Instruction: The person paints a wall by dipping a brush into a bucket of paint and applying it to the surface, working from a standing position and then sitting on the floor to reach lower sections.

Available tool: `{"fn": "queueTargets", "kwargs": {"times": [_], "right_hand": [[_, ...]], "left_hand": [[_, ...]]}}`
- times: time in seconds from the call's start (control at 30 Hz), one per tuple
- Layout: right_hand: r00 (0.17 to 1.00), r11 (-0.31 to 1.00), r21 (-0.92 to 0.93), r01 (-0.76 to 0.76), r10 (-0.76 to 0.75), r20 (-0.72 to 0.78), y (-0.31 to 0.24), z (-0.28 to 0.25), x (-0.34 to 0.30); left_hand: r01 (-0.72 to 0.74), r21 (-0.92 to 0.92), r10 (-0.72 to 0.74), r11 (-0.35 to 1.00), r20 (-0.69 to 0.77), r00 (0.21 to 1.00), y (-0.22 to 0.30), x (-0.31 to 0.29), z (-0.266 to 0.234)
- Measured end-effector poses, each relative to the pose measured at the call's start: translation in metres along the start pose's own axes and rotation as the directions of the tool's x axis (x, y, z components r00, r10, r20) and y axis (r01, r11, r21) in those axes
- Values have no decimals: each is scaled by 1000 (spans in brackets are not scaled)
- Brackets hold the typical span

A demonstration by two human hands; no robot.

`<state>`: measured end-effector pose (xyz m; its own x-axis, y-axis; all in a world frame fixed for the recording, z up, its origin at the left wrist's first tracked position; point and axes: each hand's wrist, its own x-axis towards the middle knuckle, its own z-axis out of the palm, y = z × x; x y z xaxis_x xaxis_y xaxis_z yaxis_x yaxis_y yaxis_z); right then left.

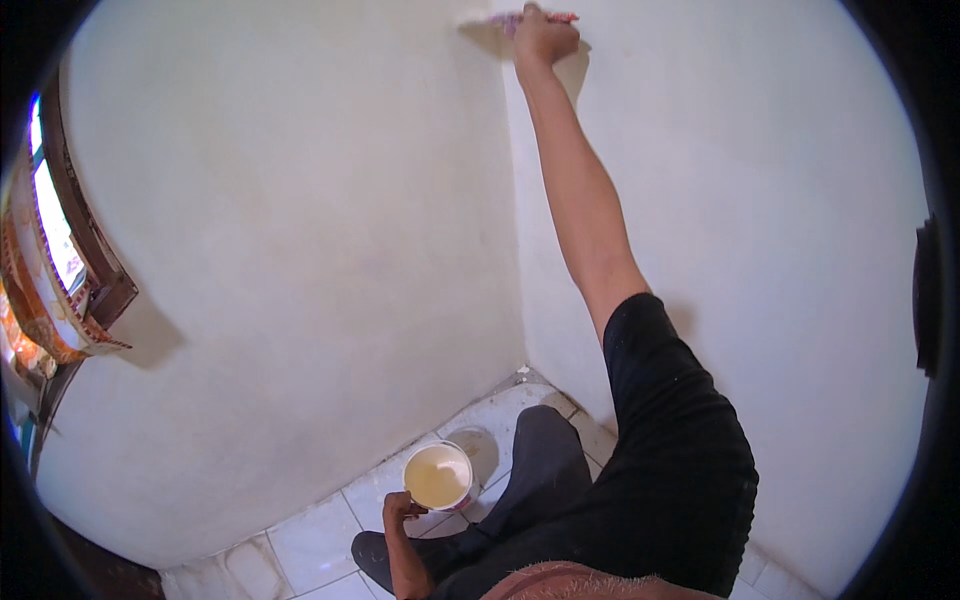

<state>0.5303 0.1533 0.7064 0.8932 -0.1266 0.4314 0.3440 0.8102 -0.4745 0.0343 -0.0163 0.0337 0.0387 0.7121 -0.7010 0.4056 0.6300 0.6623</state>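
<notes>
Bucket point(466, 498) down low, right hand point(546, 40) up high

Head cam on my feed: left hand point(403, 508) grips the bucket's rim, probably to steady the pale liquid point(436, 480). Right hand clutches some red-and-purple thing point(564, 16) by the wall corner point(513, 180), can't tell what. Right arm point(583, 200) stretched nearly straight, left forearm point(405, 560) tucked low.

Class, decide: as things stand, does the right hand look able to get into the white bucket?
Probably yes, once lowered: the right hand is up at the wall corner holding a red-and-purple object, but the white bucket is open on top, the left hand only at its edge.
</notes>
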Motion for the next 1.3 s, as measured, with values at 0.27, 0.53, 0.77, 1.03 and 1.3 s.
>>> {"fn": "queueTargets", "kwargs": {"times": [0.27, 0.53, 0.77, 1.03, 1.3], "right_hand": [[996, 962, 262, -71, 54, 72, 43, -20, -66], [976, 826, -529, -195, 215, -25, 124, -293, -200], [975, 867, -484, -118, 194, 110, 104, -202, -139], [955, 834, 469, -291, 224, 195, -25, 25, -33], [947, 847, -508, 158, -276, -165, 42, 5, -2]], "left_hand": [[-19, 151, 6, 988, 89, 996, -19, 11, -14], [-324, 182, 309, 929, 103, 945, -23, 9, -7], [-234, 269, 211, 934, 111, 971, -34, 38, -14], [-209, 252, 197, 945, 73, 978, -80, 84, -27], [-371, 341, 333, 864, 166, 928, -34, 46, -8]]}}
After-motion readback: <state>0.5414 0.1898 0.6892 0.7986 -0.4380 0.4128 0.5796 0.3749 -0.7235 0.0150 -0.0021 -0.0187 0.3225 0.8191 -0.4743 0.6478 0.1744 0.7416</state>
